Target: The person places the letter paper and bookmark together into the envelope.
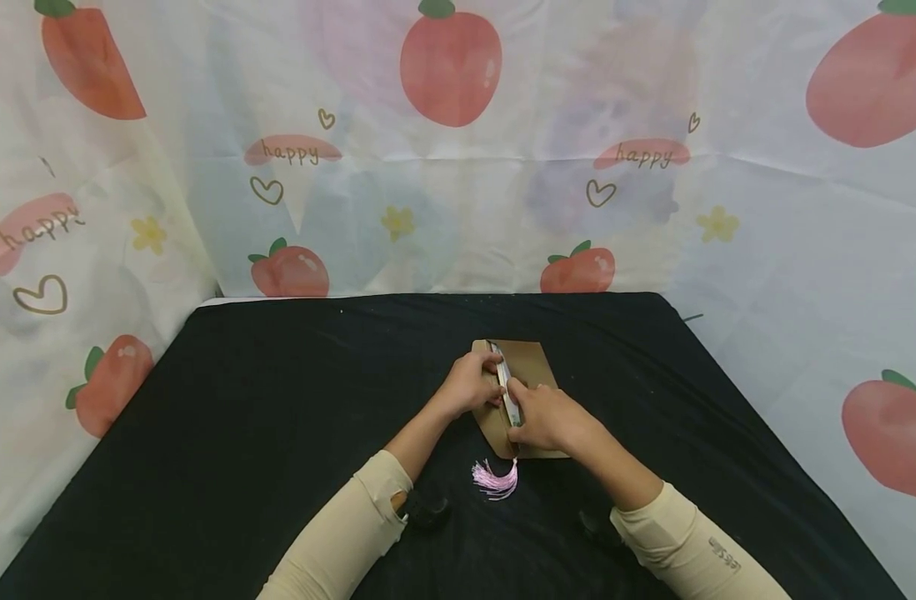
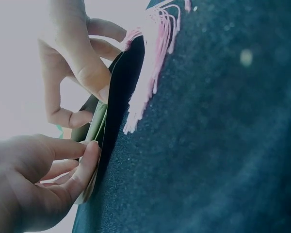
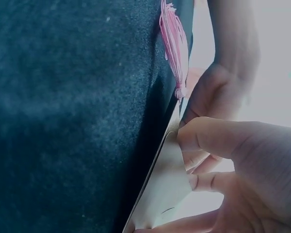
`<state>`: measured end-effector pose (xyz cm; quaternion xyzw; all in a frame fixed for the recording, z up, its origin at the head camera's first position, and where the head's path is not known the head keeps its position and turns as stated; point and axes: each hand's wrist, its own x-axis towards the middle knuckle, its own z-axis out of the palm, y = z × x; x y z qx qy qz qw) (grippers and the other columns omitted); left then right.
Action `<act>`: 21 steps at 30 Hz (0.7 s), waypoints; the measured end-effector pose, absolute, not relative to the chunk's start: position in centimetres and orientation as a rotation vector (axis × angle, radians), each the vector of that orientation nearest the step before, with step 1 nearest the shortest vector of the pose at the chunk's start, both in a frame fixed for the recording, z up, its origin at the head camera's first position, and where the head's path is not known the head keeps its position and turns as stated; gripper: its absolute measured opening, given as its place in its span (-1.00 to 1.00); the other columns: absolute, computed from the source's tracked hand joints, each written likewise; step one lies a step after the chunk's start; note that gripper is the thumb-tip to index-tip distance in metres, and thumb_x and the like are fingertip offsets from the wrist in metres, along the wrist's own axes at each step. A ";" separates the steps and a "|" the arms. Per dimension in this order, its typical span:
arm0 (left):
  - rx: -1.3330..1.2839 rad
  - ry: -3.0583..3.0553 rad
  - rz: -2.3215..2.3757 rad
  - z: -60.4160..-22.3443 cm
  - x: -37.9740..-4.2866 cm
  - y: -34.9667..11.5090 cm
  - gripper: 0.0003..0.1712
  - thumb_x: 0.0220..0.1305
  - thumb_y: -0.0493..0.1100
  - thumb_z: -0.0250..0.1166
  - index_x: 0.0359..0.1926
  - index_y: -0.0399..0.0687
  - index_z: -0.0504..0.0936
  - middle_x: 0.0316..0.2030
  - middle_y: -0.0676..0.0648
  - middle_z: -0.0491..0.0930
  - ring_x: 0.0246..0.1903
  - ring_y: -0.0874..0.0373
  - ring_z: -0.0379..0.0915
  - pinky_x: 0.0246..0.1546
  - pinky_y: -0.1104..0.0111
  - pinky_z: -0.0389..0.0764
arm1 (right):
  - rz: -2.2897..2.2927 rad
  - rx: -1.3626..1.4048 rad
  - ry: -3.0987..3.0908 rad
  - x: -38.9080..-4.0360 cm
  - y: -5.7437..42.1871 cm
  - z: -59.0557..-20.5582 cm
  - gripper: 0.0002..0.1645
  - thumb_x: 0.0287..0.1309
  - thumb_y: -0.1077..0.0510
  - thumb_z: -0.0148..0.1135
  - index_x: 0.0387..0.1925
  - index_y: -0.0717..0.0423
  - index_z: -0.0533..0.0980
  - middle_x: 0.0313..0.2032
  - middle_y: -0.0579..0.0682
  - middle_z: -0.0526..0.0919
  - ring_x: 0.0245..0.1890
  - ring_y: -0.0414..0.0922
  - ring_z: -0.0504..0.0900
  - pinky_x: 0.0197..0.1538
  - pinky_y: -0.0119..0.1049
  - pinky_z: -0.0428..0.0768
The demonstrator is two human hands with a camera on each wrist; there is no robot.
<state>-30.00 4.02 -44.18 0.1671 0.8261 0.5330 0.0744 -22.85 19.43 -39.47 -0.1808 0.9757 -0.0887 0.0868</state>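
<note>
A flat brown kraft-paper cover point(image 1: 531, 358) lies spread on the black cloth, like an open booklet or envelope. Along its middle stands a narrow pale strip point(image 1: 512, 408) with grey-green print. A pink tassel point(image 1: 495, 481) hangs from its near end onto the cloth. My left hand point(image 1: 468, 383) pinches the strip from the left, thumb and fingertips at its edge. From the right, nearer the tassel, my right hand point(image 1: 548, 415) grips the strip between thumb and fingers. The left wrist view shows a green edge point(image 2: 98, 121) between both hands' fingertips.
Black cloth point(image 1: 315, 400) covers the table all around the brown cover. Behind and at both sides hangs a pale curtain point(image 1: 458, 208) printed with fruit and the word happy. Two dark, indistinct shapes lie near my forearms.
</note>
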 end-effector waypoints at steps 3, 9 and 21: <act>0.520 2.497 1.577 -44.4 -30.1 4.0 -0.42 0.17 -0.50 0.47 0.24 -0.36 0.58 -0.07 -0.21 0.60 -0.52 0.10 0.68 -0.49 0.39 0.68 | -0.262 -0.528 2.907 -22.8 19.3 -39.5 -0.43 0.00 0.06 0.49 -0.01 0.11 0.41 -0.45 0.04 0.51 -0.45 -0.02 0.53 -0.41 -0.11 0.51; 0.606 2.680 1.394 -44.4 -30.4 3.9 -0.47 0.14 -0.40 0.53 0.17 -0.26 0.66 -0.07 -0.16 0.65 -0.10 0.01 0.64 -0.13 0.36 0.65 | -0.257 -0.509 2.904 -22.6 19.1 -39.4 -0.44 0.02 0.09 0.49 0.00 0.12 0.41 -0.47 0.05 0.51 -0.48 -0.02 0.53 -0.44 -0.13 0.51; 0.719 2.716 1.285 -43.7 -30.5 3.0 -0.44 0.23 -0.44 0.32 0.29 -0.27 0.58 0.01 -0.19 0.68 -0.17 0.04 0.64 -0.22 0.34 0.60 | -0.196 -0.495 2.928 -22.5 19.0 -39.7 -0.52 0.07 0.07 0.52 -0.07 0.10 0.45 -0.49 0.04 0.52 -0.46 -0.01 0.54 -0.43 -0.07 0.53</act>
